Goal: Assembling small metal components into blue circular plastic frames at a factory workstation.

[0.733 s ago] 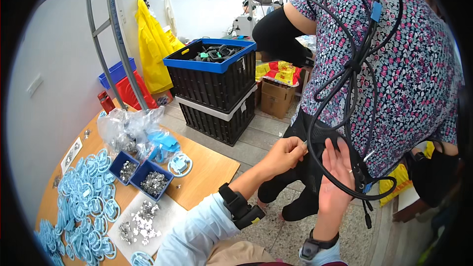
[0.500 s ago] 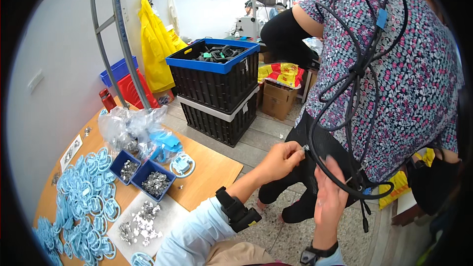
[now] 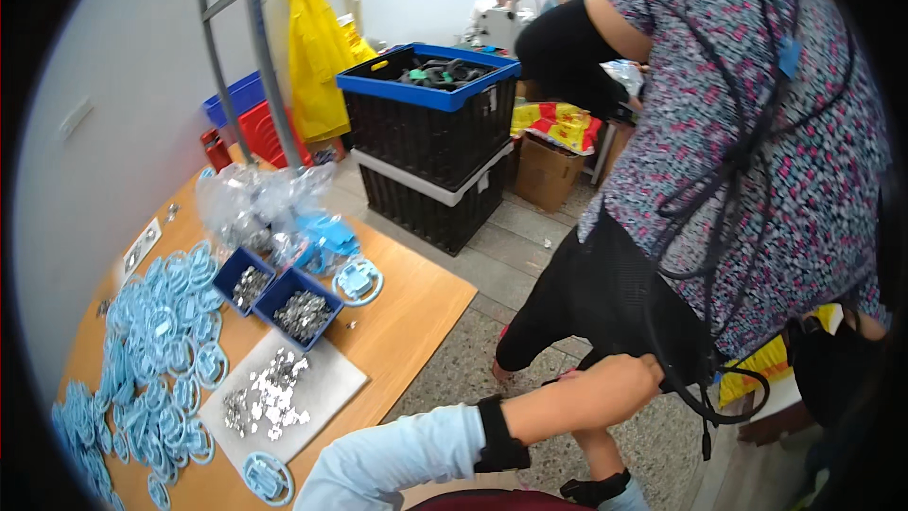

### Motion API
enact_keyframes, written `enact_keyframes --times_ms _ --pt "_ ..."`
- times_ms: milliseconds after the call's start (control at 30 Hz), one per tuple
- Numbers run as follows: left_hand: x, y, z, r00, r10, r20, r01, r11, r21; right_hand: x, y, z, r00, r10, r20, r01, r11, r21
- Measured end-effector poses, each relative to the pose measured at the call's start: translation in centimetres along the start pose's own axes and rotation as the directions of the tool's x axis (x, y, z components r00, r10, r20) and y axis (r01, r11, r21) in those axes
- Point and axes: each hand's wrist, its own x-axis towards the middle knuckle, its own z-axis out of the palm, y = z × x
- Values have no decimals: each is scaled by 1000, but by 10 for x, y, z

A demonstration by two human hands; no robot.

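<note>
My left hand is closed in a pinch beside the hanging black cable, its fingertips turned away. Whatever lies between those fingers is hidden. Behind and below it, my right hand is mostly covered by the left one, so its fingers do not show. The cable hangs in a tied bundle with loops in front of a person in a flowered shirt, who bends away from me. On the table at my left lie many light blue plastic ring-shaped pieces.
On the wooden table two blue bins hold small metal parts. More metal pieces lie on a grey board, with clear plastic bags behind. Stacked black crates, a cardboard box and a metal frame stand beyond.
My left hand has moved down and right, now covering much of my right hand. The right hand has turned from open palm to mostly hidden. The view has shifted slightly.
</note>
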Motion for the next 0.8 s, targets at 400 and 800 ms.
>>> enact_keyframes --times_ms 400,800 --pt "-197 33 -92 879 -393 -271 362 919 -158 -82 -2 96 681 -319 659 0 900 436" --pt "-457 174 -23 -270 -785 -558 785 156 -599 -83 -152 204 390 -582 714 16 779 626"
